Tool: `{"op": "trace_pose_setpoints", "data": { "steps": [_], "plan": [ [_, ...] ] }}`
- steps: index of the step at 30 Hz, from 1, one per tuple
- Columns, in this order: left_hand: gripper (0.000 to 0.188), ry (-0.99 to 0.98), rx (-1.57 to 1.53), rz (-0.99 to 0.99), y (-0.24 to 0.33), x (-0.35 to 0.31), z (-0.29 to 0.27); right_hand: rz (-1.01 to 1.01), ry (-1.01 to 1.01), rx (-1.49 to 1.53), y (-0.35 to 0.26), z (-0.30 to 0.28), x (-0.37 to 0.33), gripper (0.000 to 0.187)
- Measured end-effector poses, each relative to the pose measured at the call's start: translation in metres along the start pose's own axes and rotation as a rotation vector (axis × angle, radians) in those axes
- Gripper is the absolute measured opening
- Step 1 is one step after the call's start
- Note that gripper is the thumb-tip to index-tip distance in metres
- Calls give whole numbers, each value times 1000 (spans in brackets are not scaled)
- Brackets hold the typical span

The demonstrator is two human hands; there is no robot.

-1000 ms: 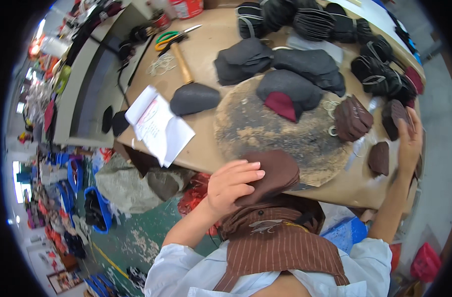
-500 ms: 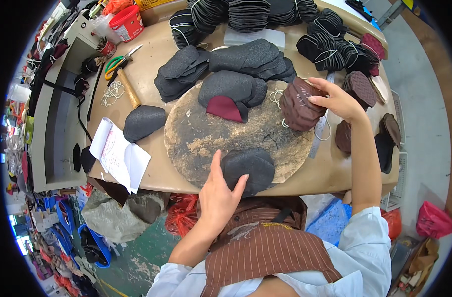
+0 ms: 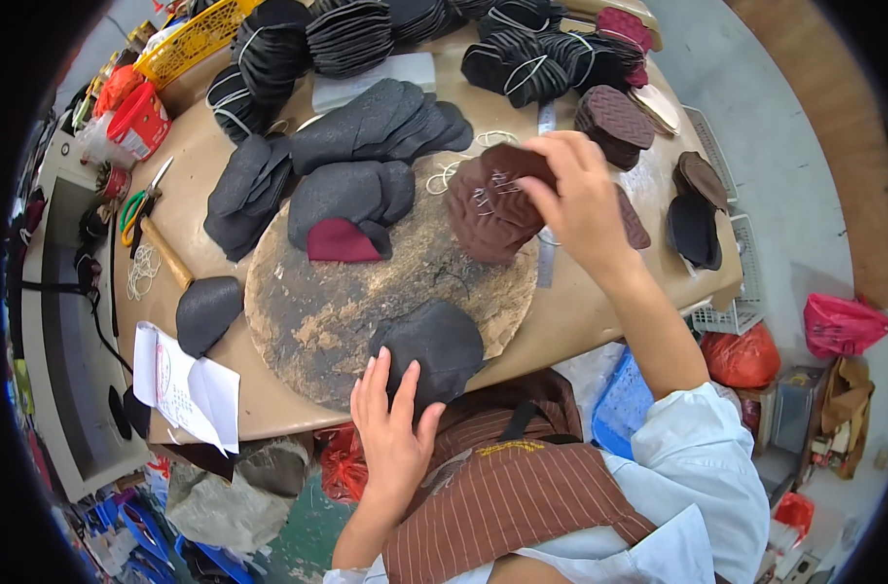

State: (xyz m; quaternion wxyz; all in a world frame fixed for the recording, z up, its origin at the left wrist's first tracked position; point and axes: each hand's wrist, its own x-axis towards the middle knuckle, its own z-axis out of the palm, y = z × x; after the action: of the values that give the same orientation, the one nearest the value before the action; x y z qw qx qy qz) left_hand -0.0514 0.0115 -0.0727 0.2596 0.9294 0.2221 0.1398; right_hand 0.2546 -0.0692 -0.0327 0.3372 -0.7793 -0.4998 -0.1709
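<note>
Brown padded stack (image 3: 488, 219): set on the right part of the round board, beside a loop of pale cord (image 3: 444, 178); wavy quilting and white stitches are shown on its upper face.
Right hand (image 3: 585, 204): placed at the stack's upper right side, thumb laid over the top and fingers bent at the edge; whether a firm grip is taken cannot be told.
Black piece (image 3: 434, 346): laid at the near rim of the round board, partly overhanging it.
Left hand (image 3: 390, 438): spread loosely, with fingertips rested on the black piece's left side; nothing is seen clasped.
Round board (image 3: 312, 326): mottled and worn, supported by the tan worktop (image 3: 599, 302).
Dark pile (image 3: 337, 200): seated on the board's far left part, topped at its near side by a maroon piece (image 3: 342, 240).
Tied black bundles (image 3: 351, 44): ranged along the far side.
Scissors (image 3: 137, 214): laid at left, near a wooden handle (image 3: 166, 255).
Paper (image 3: 196, 394): placed at the near left edge.
</note>
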Motion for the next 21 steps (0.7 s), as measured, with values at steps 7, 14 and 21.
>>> {"op": "trace_pose_setpoints", "data": {
  "steps": [7, 14, 21],
  "plan": [
    [33, 29, -14, 274, -33, 9, -15, 554, -122, 890, -9, -50, -15, 21],
    [28, -46, 173, 446, -31, 14, -24, 802, -453, 1113, -15, -26, -57, 22],
    [31, -53, 162, 445, -29, 19, -20, 839, -506, 1169, -23, -11, -69, 22]
  ]
}}
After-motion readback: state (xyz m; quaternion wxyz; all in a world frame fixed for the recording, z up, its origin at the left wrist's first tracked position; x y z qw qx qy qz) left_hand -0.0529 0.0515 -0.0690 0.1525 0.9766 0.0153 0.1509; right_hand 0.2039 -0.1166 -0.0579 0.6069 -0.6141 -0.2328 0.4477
